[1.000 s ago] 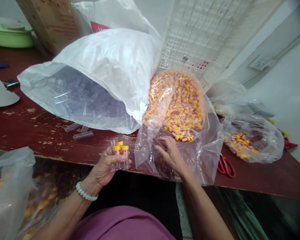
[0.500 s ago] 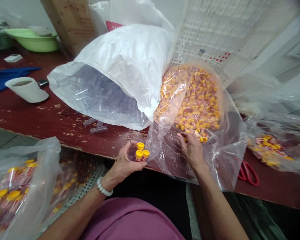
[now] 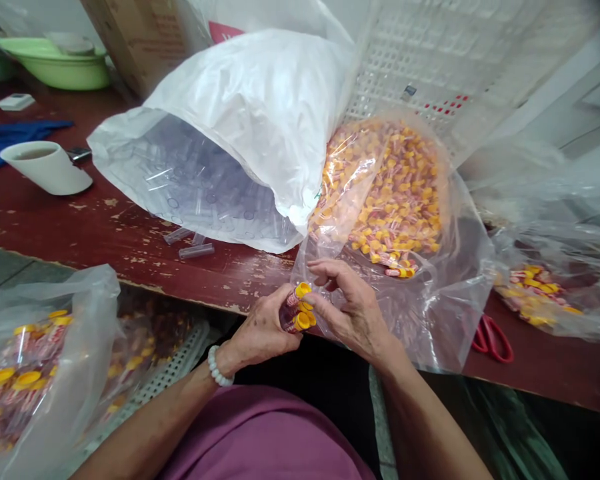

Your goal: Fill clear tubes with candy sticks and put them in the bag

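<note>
My left hand [image 3: 265, 328] is closed around a small bunch of clear tubes with yellow-capped, red-and-white printed inserts [image 3: 300, 312]. Their yellow ends point to the right. Close by on the right, my right hand [image 3: 353, 310] has its fingers spread, with the thumb at the yellow caps; I see nothing held in it. Beyond it lies a clear plastic bag [image 3: 430, 307] full of yellow-capped inserts [image 3: 395, 200], some near its mouth. An open white sack [image 3: 260, 100] holds many empty clear tubes [image 3: 205, 193].
Loose tubes [image 3: 196, 251] lie before the sack. A white cup [image 3: 47, 167] stands at the left, red-handled scissors [image 3: 493, 339] at the right. A smaller bag of inserts [image 3: 545, 293] sits beyond. Below the table edge, a bag [image 3: 25, 373] holds capped tubes. A white crate [image 3: 430, 67] stands behind.
My right hand has moved from the mouth of the insert bag, leftward and nearer, to the tubes. My left hand has turned the bunch so its caps face right.
</note>
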A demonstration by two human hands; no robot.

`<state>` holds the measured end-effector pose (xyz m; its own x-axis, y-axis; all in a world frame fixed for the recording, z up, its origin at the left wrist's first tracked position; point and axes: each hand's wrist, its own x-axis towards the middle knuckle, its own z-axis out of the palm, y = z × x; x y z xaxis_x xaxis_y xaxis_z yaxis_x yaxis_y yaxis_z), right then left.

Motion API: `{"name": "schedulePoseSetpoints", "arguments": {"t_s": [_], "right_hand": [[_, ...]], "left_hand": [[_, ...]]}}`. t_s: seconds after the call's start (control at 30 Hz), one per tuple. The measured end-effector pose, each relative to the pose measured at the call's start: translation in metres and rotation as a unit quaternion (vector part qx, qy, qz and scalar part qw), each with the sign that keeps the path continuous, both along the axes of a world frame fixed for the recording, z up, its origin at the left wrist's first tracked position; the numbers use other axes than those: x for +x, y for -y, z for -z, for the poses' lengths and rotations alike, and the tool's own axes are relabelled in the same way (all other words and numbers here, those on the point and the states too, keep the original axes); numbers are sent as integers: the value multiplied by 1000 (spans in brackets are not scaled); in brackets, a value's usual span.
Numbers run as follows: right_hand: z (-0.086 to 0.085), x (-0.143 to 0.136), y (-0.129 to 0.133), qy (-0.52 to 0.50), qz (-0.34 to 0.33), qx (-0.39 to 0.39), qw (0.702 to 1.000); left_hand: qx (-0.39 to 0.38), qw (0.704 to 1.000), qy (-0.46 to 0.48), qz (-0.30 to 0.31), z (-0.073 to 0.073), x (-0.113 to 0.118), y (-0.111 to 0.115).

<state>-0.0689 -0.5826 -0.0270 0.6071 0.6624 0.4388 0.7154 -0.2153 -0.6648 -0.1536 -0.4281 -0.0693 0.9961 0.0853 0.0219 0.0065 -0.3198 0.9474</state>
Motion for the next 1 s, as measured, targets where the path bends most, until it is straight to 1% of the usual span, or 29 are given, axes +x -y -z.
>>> {"name": "schedulePoseSetpoints", "arguments": {"t_s": [0.1,0.17,0.2,0.27,0.33,0.4,0.43,0.47,0.5,0.53,0.57,0.6,0.67,0.7,0.8,0.9,0.93,1.0], "right_hand": [[1,-6,1,24,-7,-33,999],[6,-13,1,40,-14,-65,997],[9,-16,0,44,-8,-73,996],[15,-23,-2,42,13,-77,996],[20,-26,-4,24,4,-76,997],[24,-20,-4,-4,-22,-68,997],[27,-13,-2,-15,-18,-58,998],[31,-3,1,-18,7,-51,998],[36,9,6,-6,56,-63,996],[42,23,12,16,122,-89,988],[48,38,20,44,191,-130,972],[55,53,28,81,260,-194,942],[67,80,45,103,341,-239,903],[72,91,53,106,368,-250,889],[80,112,68,111,406,-261,869],[82,122,69,116,420,-267,859],[83,125,68,118,422,-265,859],[86,129,64,122,409,-253,868]], "left_hand": [[-17,1000,-6,3,-1,-1,0],[-46,999,-6,6,0,0,0],[-60,998,-7,9,1,0,1],[-78,997,-11,7,3,2,1],[-87,996,-11,-11,6,5,0],[-107,994,-16,-32,7,8,-3],[-127,991,-22,-41,6,10,-5],[-153,986,-31,-51,5,11,-7],[-181,981,-42,-63,4,12,-9],[-207,974,-54,-76,3,12,-11],[-229,967,-64,-89,2,12,-12],[-246,962,-72,-98,1,11,-13],[-258,956,-85,-106,1,10,-12],[-262,955,-87,-106,2,9,-11],[-273,954,-81,-92,6,10,-7],[-280,955,-74,-69,9,12,-4],[-282,955,-74,-64,9,12,-4],[-283,955,-74,-56,10,14,-3]]}}
